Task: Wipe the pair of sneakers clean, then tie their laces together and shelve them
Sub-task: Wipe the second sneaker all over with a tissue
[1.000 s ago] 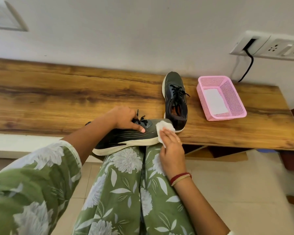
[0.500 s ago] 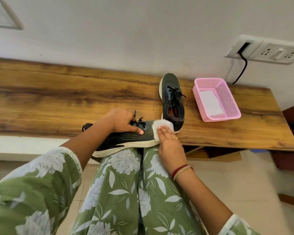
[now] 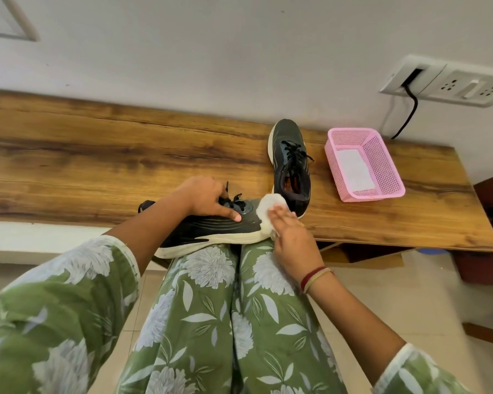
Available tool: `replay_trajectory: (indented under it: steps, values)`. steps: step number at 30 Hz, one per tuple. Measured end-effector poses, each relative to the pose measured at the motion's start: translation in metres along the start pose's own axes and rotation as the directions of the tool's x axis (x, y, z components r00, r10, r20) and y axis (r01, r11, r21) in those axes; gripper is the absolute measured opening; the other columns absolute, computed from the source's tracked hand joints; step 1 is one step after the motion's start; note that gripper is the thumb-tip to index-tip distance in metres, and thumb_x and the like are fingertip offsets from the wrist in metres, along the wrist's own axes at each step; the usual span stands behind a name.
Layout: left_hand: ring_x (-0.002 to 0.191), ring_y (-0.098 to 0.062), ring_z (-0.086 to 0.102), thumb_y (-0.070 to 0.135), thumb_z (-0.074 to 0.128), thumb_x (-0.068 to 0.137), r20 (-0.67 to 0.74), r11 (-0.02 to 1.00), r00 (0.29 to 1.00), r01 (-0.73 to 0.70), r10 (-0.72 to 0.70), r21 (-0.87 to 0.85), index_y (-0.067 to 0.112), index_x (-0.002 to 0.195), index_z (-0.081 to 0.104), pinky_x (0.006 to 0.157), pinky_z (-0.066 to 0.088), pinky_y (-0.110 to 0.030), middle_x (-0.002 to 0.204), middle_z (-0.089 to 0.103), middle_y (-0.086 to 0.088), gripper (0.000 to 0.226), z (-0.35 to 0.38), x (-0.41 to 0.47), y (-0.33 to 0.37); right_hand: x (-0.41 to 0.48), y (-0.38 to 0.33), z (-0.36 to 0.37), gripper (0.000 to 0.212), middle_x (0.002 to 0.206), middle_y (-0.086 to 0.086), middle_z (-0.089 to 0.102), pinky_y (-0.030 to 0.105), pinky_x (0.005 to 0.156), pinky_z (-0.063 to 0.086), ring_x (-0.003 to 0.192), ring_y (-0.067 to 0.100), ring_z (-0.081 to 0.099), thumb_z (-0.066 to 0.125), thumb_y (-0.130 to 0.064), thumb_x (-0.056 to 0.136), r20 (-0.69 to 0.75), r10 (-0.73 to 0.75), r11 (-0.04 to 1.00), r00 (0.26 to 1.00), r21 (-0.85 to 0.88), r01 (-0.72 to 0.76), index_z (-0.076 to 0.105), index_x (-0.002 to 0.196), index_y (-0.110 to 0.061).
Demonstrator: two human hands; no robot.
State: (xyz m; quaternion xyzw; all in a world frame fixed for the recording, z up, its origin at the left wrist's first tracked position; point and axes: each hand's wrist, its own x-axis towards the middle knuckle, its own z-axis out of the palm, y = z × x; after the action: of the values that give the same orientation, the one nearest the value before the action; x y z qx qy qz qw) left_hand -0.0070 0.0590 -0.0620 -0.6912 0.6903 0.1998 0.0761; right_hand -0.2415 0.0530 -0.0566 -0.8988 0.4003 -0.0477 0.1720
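At the left, the left hand (image 3: 202, 199) grips the dark sneaker (image 3: 208, 230) that lies across the person's knees, white sole toward the camera and toe pointing right. Its fingers are curled over the laced top, and the thumb is pressed flat on the side of the upper. At the toe, a white wipe (image 3: 268, 207) sits under the right hand (image 3: 292, 237), whose fingers are straight and close together, pressing the wipe against the toe cap. Just behind, the second sneaker (image 3: 291, 166) stands upright on the wooden bench (image 3: 97, 160), toe toward the wall. To its right, apart from it, a pink mesh basket (image 3: 382, 160) holds a white sheet (image 3: 353, 173).
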Motion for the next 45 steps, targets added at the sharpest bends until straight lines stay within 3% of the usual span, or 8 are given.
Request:
replay_trajectory:
  steps: [3,7,22,27,31,34,40,45]
  values:
    - [0.072,-0.018,0.049,0.081,0.048,0.073,0.014,0.999,0.999,-0.032,0.031,0.042,0.015,0.102,0.066,0.062,0.035,-0.026,0.071,0.052,0.005,0.074,0.0,0.001,0.001,-0.013,-0.012,0.007,0.056,0.152,0.006,0.028,0.018,0.109,-0.005,0.142,0.015,0.021,0.041,-0.002,0.091,0.11,-0.143,0.99,0.984,0.032,0.141,0.028,0.145,-0.01]
    - [0.072,-0.018,0.048,0.078,0.05,0.074,0.015,1.0,1.0,-0.019,0.019,0.001,0.013,0.102,0.066,0.061,0.035,-0.027,0.068,0.048,0.007,0.073,-0.002,0.0,0.0,0.002,-0.004,0.004,0.05,0.152,0.002,0.029,0.015,0.107,-0.001,0.141,0.012,0.022,0.038,-0.009,0.096,-0.063,0.089,0.996,0.994,0.014,-0.088,0.03,0.145,-0.014]
    - [0.076,-0.017,0.058,0.082,0.054,0.067,0.031,0.996,0.999,-0.021,0.024,-0.09,0.014,0.098,0.069,0.066,0.047,-0.029,0.082,0.066,0.002,0.076,0.005,0.007,-0.005,0.003,-0.004,0.003,0.049,0.151,0.004,0.031,0.016,0.108,-0.001,0.14,0.014,0.024,0.039,-0.008,0.096,0.006,0.097,0.994,0.995,0.045,-0.097,0.033,0.144,-0.013]
    - [0.068,-0.016,0.048,0.075,0.059,0.07,0.06,0.997,0.996,-0.06,0.063,-0.048,0.02,0.078,0.056,0.054,0.031,-0.027,0.067,0.048,0.007,0.056,-0.001,0.006,0.0,-0.016,-0.022,0.012,0.049,0.146,0.0,0.038,0.014,0.109,0.01,0.136,0.014,0.034,0.04,-0.002,0.094,0.087,0.008,0.983,0.996,0.183,-0.024,0.039,0.141,-0.016]
    - [0.063,-0.017,0.051,0.066,0.068,0.07,0.127,0.969,0.988,-0.05,0.083,-0.242,0.021,0.06,0.052,0.054,0.033,-0.027,0.062,0.053,0.003,0.049,-0.002,0.014,-0.003,-0.013,-0.014,-0.015,0.03,0.106,0.001,0.066,0.023,0.07,0.048,0.083,0.015,0.059,0.046,-0.007,0.096,-0.007,0.383,0.612,0.924,0.751,-0.249,0.064,0.099,-0.031]
    - [0.069,-0.016,0.055,0.06,0.074,0.068,0.19,0.939,0.978,-0.011,0.081,-0.343,0.021,0.066,0.057,0.059,0.037,-0.027,0.071,0.06,0.002,0.043,-0.005,0.023,-0.003,-0.007,-0.001,-0.031,0.035,0.098,-0.004,0.067,0.028,0.08,0.051,0.093,0.015,0.061,0.045,0.001,0.093,-0.11,0.634,0.402,0.765,0.893,-0.205,0.067,0.091,-0.026]
    - [0.079,-0.011,0.056,0.058,0.076,0.067,0.309,0.845,0.951,0.172,-0.008,-0.507,0.024,0.081,0.056,0.072,0.039,-0.029,0.086,0.061,0.005,0.042,-0.008,0.035,-0.015,0.002,-0.005,-0.022,0.041,0.116,0.003,0.063,0.034,0.1,0.045,0.109,0.014,0.056,0.044,0.012,0.085,-0.231,0.523,0.669,0.821,0.708,-0.226,0.067,0.109,-0.011]
    - [0.087,-0.016,0.06,0.074,0.068,0.057,0.284,0.855,0.959,0.155,-0.009,-0.496,0.021,0.089,0.067,0.072,0.04,-0.028,0.089,0.067,0.005,0.061,-0.008,0.032,-0.017,0.009,-0.028,0.011,0.043,0.136,0.013,0.051,0.027,0.111,0.012,0.131,0.028,0.039,0.049,0.001,0.087,-0.172,0.173,0.983,0.97,0.088,-0.159,0.052,0.13,-0.002]
